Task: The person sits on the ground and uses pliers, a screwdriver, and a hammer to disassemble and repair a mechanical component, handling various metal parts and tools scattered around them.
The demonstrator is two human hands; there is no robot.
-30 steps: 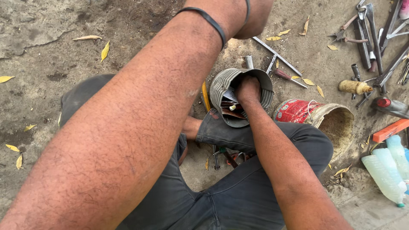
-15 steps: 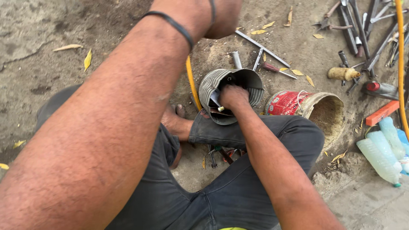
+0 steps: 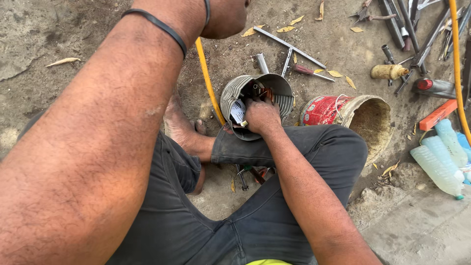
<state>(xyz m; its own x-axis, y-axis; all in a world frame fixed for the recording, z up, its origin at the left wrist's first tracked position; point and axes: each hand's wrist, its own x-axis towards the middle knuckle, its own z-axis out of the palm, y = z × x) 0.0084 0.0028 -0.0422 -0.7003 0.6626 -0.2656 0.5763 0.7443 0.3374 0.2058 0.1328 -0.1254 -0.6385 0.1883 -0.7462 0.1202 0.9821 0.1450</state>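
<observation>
I sit on the dirt with my legs folded. My right hand [image 3: 261, 115] reaches into a grey ribbed metal tin [image 3: 230, 95] that leans against my trouser leg. The tin holds several small parts and a white card. The fingers are buried among the parts, so whether they grip anything is hidden. My left arm crosses the near view, with a black band on the wrist. My left hand [image 3: 224, 19] is raised at the top edge and mostly cut off. A yellow hose [image 3: 208, 83] runs down from just below it to the tin.
A red-labelled can [image 3: 353, 115] lies on its side right of the tin. Metal rods and a screwdriver [image 3: 311, 72] lie behind it. Tools, a wooden-handled piece [image 3: 387, 71] and an orange block lie top right. Plastic bottles [image 3: 436, 164] rest on the right.
The view has shifted so the tin sits more central. My right hand has dug deeper into the tin. My left hand stays raised at the top.
</observation>
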